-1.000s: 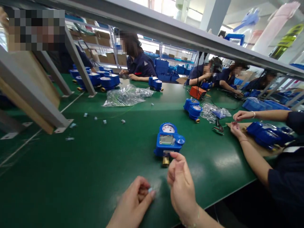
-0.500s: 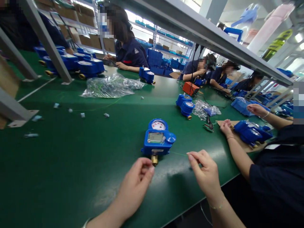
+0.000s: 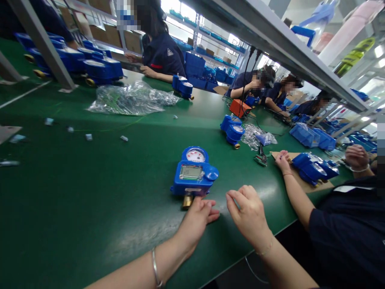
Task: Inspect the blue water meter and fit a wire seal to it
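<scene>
A blue water meter [image 3: 194, 173] with a round dial, a small screen and a brass fitting lies on the green table [image 3: 90, 188] in front of me. My left hand [image 3: 197, 218] rests just below the meter, fingers pinched together near the brass fitting. My right hand [image 3: 248, 212] hovers to the right of it, thumb and fingers closed in a pinch. What either hand grips is too thin to make out.
A co-worker's hand [image 3: 282, 160] rests by blue meters on cardboard [image 3: 313, 170] at right. Another meter [image 3: 233, 131], plastic bags [image 3: 132, 100], small loose parts [image 3: 88, 136] and an orange box [image 3: 240, 107] lie further back. Other people sit along the far side.
My left hand has moved up to the meter's brass fitting. My right hand has drawn in towards it. The view has shifted left and down a little.
</scene>
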{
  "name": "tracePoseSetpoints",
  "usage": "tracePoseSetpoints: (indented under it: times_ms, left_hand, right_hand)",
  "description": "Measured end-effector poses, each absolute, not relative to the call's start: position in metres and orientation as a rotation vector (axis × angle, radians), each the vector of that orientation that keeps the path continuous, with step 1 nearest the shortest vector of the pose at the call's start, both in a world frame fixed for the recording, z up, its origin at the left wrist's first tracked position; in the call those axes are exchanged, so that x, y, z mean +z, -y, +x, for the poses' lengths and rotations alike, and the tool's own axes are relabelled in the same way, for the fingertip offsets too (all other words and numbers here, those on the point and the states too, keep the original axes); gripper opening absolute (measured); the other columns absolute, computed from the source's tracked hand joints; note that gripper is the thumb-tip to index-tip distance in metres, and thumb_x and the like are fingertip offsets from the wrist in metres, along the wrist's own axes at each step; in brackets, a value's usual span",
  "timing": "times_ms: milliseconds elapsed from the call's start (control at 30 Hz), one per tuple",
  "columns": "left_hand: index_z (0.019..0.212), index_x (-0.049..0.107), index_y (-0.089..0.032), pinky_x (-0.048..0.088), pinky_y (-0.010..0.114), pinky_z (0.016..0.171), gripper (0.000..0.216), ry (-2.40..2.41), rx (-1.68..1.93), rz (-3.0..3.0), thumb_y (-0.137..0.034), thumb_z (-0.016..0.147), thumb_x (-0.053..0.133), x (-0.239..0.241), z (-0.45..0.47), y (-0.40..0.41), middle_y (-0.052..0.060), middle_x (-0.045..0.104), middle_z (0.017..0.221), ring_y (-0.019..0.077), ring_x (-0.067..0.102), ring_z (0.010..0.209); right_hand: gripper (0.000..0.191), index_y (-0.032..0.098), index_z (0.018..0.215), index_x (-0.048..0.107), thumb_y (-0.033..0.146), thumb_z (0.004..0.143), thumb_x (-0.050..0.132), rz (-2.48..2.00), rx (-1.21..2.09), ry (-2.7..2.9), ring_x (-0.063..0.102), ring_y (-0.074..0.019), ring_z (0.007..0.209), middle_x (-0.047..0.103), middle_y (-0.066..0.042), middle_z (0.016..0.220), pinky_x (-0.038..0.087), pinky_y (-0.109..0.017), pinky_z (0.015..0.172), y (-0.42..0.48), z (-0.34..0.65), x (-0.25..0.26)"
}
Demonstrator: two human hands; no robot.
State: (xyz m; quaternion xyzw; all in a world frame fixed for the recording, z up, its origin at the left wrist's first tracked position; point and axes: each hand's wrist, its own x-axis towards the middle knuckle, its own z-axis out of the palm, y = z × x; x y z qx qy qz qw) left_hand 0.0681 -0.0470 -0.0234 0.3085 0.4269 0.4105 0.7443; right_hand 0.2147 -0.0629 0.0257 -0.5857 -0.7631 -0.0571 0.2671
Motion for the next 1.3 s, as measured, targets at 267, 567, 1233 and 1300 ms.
tracePoseSetpoints:
  times_ms: [267,567,1233,1300]
  left_hand:
    - [0.096,0.040,-0.018,0.052,0.036,0.081,0.020,-0.888,0.886,0.740,-0.035,0.088,0.045,-0.030,0.069,0.046,0.008,0.053,0.105,0.0141,0.062,0.082]
    - [0.080,0.048,-0.020,0.027,0.020,0.034,0.029,-1.189,0.662,1.092,-0.045,0.086,0.034,-0.026,0.061,0.048,-0.004,0.047,0.050,0.0128,0.043,0.035]
    - [0.073,0.054,-0.017,0.042,0.028,0.077,0.031,-0.512,0.625,1.916,-0.024,0.090,0.029,0.010,0.016,0.038,0.004,0.058,0.080,0.0158,0.054,0.081]
    - [0.069,0.047,-0.018,0.040,0.028,0.066,0.039,-0.577,0.684,1.817,-0.033,0.093,0.021,0.003,0.017,0.035,0.001,0.049,0.069,0.0144,0.047,0.066]
  right_hand:
    - [0.017,0.019,0.079,0.061,0.020,0.088,0.046,-1.579,-0.212,2.177,0.043,-0.0189,0.071,0.049,-0.004,0.069,0.035,-0.032,0.067,0.050,0.201,0.023]
    - [0.028,0.016,0.112,0.054,0.015,0.087,0.042,-1.498,0.136,2.145,0.052,-0.0195,0.081,0.060,-0.007,0.087,0.043,-0.032,0.074,0.044,0.195,0.004]
    - [0.025,0.019,0.104,0.059,0.032,0.083,0.058,-1.298,0.995,0.991,0.059,-0.0099,0.067,0.056,-0.004,0.093,0.051,-0.026,0.066,0.091,0.192,-0.027]
    - [0.026,0.017,0.102,0.059,0.034,0.082,0.061,-1.180,1.205,0.754,0.058,-0.0088,0.061,0.059,-0.003,0.084,0.050,-0.023,0.060,0.089,0.189,-0.025]
